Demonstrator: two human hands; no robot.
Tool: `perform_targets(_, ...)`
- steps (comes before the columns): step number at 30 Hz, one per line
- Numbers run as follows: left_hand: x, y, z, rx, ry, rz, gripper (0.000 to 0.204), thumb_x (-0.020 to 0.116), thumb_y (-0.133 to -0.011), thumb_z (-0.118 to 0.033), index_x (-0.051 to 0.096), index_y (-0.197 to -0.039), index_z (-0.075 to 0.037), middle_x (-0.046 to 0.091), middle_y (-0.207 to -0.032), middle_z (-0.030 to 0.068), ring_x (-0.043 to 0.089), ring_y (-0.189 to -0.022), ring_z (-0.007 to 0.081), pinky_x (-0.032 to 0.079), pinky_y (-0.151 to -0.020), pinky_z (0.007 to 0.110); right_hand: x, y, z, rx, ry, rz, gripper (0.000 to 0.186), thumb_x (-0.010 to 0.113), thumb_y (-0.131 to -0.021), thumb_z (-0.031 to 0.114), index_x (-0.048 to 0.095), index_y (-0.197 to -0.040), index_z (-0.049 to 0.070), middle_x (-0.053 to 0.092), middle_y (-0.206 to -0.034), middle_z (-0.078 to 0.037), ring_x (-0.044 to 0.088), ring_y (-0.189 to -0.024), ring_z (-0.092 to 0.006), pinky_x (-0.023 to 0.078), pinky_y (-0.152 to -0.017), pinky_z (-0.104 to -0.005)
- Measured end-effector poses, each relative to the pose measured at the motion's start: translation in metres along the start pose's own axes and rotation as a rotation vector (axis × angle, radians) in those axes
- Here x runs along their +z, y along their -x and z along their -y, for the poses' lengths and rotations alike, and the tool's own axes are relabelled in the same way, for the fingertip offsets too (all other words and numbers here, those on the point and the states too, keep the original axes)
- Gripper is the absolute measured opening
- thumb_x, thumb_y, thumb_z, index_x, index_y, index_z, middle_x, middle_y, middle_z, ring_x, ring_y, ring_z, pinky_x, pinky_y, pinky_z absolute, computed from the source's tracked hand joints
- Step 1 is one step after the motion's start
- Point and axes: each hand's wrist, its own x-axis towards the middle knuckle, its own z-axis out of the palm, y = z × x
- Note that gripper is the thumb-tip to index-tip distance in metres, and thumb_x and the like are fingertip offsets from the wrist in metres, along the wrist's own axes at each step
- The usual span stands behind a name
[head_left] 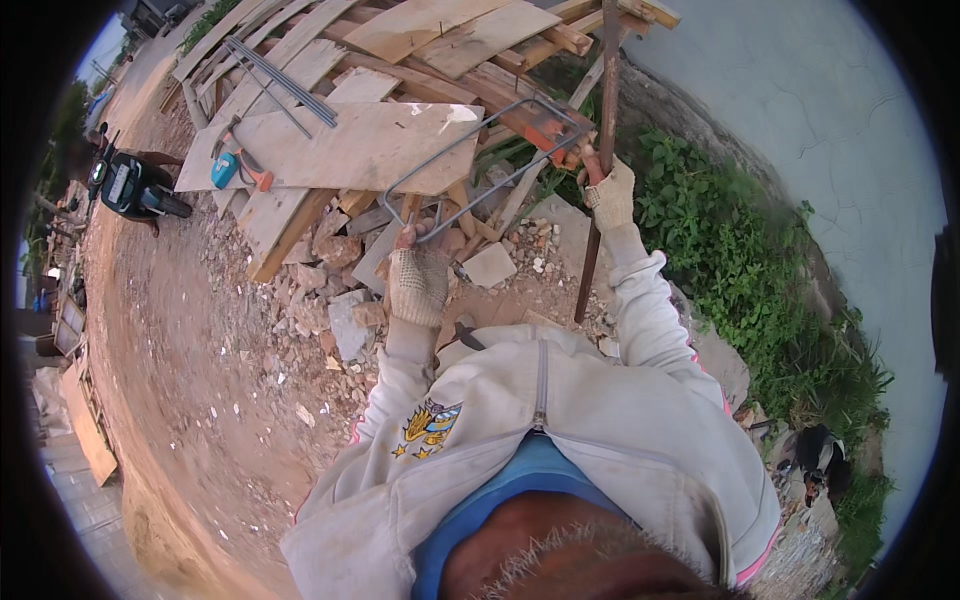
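Note:
My left hand, in a pale knitted glove with bare fingertips, is closed on the near end of a bent steel rod frame. The frame is a long rectangle of thin grey rod, slanting away to the right over the planks. Its far end lies by an orange-red block on a timber. My right hand, gloved alike, is closed around a long rusty metal bar, thumb pointing up along it. The bar stands nearly upright in view, running above and below the hand. The fingers' far side is hidden.
A stack of planks bears a teal-and-orange tool and several grey rods. Broken bricks and rubble lie below it. Green plants edge a pale wall at right. A motorbike stands at left.

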Motion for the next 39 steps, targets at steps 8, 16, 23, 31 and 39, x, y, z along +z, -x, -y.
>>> perform_targets(8,-0.006,-0.005,0.006,0.024,-0.095,-0.062,0.023,0.066,-0.101,-0.022,0.061,-0.105,0.0,0.065,-0.113,0.0142,0.064,-0.113,0.0296,0.051,-0.108,0.046,0.01,-0.004,0.004,0.174,-0.219,-0.067,0.04,0.073,-0.097,0.044,0.06,-0.093,0.006,0.053,-0.061,0.001,0.044,-0.04,-0.0083,0.035,-0.036,-0.0257)
perform_targets(16,-0.028,-0.051,-0.018,-0.024,-0.139,-0.091,0.024,0.064,-0.102,-0.02,0.062,-0.101,0.004,0.066,-0.107,0.0195,0.067,-0.103,0.0318,0.058,-0.099,0.047,-0.042,0.03,-0.002,0.008,0.044,-0.129,0.043,0.071,-0.098,0.047,0.06,-0.095,0.005,0.051,-0.062,0.002,0.046,-0.042,-0.0077,0.035,-0.039,-0.0264)
perform_targets(23,-0.038,-0.061,-0.029,0.112,-0.775,-0.159,0.023,0.06,-0.103,-0.02,0.066,-0.099,0.002,0.066,-0.082,0.0088,0.068,-0.075,0.0194,0.059,-0.069,0.033,-0.097,0.111,0.008,-0.004,0.196,-0.044,0.041,0.064,-0.103,0.044,0.061,-0.116,0.005,0.048,-0.068,0.005,0.044,-0.053,-0.004,0.035,-0.049,-0.0224)
perform_targets(31,-0.076,-0.077,0.017,0.347,-0.97,-0.362,0.019,0.057,-0.103,-0.013,0.054,-0.087,-0.003,0.053,-0.071,0.0002,0.049,-0.064,0.0094,0.04,-0.054,0.028,-0.057,0.149,0.043,0.382,0.096,0.307,0.042,0.056,-0.106,0.045,0.061,-0.114,0.004,0.048,-0.065,0.003,0.045,-0.051,-0.0065,0.035,-0.047,-0.0249)
perform_targets(39,-0.033,-0.056,0.026,0.308,-0.854,-0.355,0.024,0.054,-0.108,-0.023,0.058,-0.094,-0.003,0.057,-0.076,0.001,0.053,-0.058,0.0093,0.041,-0.049,0.027,-0.032,0.12,0.054,0.549,0.033,0.312,0.041,0.055,-0.105,0.049,0.058,-0.108,0.007,0.047,-0.064,0.003,0.042,-0.045,-0.0068,0.034,-0.043,-0.0248)
